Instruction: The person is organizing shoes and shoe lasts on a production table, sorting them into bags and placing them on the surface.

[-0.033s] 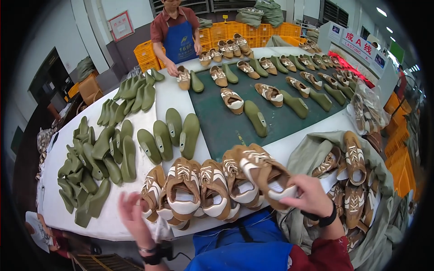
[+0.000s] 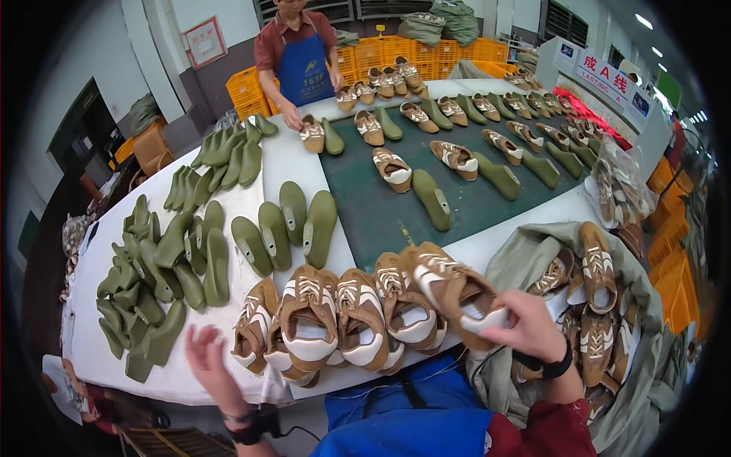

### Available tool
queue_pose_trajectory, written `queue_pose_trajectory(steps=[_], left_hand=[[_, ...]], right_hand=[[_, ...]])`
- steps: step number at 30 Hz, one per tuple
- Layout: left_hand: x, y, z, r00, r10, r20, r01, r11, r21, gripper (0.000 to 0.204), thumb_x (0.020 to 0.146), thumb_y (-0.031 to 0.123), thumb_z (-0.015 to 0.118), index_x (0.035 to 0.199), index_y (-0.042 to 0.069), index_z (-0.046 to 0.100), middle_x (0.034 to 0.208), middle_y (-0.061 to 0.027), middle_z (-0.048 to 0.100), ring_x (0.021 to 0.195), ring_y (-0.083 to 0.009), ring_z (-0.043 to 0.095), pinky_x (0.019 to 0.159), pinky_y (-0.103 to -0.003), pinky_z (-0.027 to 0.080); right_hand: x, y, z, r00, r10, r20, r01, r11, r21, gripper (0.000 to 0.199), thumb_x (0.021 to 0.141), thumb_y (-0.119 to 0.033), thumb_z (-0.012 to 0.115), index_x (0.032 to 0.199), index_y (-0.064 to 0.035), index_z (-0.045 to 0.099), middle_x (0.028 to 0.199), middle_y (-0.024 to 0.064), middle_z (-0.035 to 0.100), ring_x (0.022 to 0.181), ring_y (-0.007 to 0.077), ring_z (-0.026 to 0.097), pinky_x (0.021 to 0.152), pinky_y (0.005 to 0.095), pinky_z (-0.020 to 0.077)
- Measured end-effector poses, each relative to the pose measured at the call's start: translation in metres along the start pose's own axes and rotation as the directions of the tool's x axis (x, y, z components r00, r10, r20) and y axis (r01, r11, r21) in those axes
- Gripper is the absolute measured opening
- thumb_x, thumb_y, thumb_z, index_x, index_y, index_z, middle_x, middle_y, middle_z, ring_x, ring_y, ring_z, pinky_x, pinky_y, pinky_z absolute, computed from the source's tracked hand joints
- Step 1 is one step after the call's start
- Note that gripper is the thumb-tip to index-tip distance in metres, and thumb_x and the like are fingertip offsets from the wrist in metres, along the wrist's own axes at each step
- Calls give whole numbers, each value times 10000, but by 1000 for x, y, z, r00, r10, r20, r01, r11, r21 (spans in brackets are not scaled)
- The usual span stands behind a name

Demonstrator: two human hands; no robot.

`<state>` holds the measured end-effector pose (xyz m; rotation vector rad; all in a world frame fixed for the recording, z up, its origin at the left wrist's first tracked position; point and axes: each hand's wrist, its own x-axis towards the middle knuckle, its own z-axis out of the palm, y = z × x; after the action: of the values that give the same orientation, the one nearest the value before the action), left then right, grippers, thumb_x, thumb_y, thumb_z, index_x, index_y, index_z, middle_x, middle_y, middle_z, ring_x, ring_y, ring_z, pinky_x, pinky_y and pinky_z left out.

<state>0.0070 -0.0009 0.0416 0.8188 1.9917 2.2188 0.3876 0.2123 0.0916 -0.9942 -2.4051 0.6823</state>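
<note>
My right hand (image 2: 525,326) grips the white heel of a brown sneaker (image 2: 449,286) with white stripes, its toe pointing away to the upper left. This sneaker sits at the right end of a stacked row of like sneakers (image 2: 358,312) along the table's near edge. My left hand (image 2: 212,364) hovers just left of that row, fingers apart and holding nothing. Beside it lies the row's leftmost sneaker (image 2: 255,324). Beyond the row stand several green shoe lasts (image 2: 320,228), and a large heap of lasts (image 2: 148,282) lies to the left.
A green belt (image 2: 365,206) carries pairs of sneakers and lasts. Across the table, a person in a blue apron (image 2: 304,68) touches a sneaker (image 2: 312,133). A grey sack (image 2: 518,255) holding sneakers is at my right. Orange crates (image 2: 373,53) stand behind.
My left hand has drawn slightly left, away from the row. The sneaker in my right hand has shifted a little right. Across the table, the person's sneaker has moved slightly toward the last beside it.
</note>
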Motion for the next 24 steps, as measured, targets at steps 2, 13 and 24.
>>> queue_pose_trajectory(steps=[2, 13, 24], left_hand=[[30, -38, -51, 989, -21, -147, 23, 1000, 14, 417, 879, 112, 480, 1273, 35, 366, 1096, -90, 536, 1016, -161, 510, 878, -301, 420], [32, -257, -197, 999, 1, -38, 38, -44, 998, 494, 853, 331, 512, 1238, 31, 432, 1260, -218, 428, 1159, -385, 391, 959, -451, 331], [50, -255, -201, 998, 42, -49, 51, -54, 997, 408, 856, 310, 502, 1149, 31, 446, 1215, -152, 459, 1125, -317, 426, 896, -425, 368]], right_hand=[[3, 9, -12, 992, 124, -6, -124, 992, -15, 349, 629, -249, 768, 804, -20, 572, 627, 81, 528, 539, 178, 523, 504, 275, 419], [138, 18, -28, 993, 8, 117, -5, 1000, -20, 368, 731, -329, 692, 831, 7, 577, 688, 93, 580, 598, 175, 549, 560, 296, 439], [86, 109, 32, 718, 380, 583, 47, 809, -586, 361, 696, -353, 636, 930, -78, 618, 800, 155, 625, 773, 327, 604, 674, 416, 466]])
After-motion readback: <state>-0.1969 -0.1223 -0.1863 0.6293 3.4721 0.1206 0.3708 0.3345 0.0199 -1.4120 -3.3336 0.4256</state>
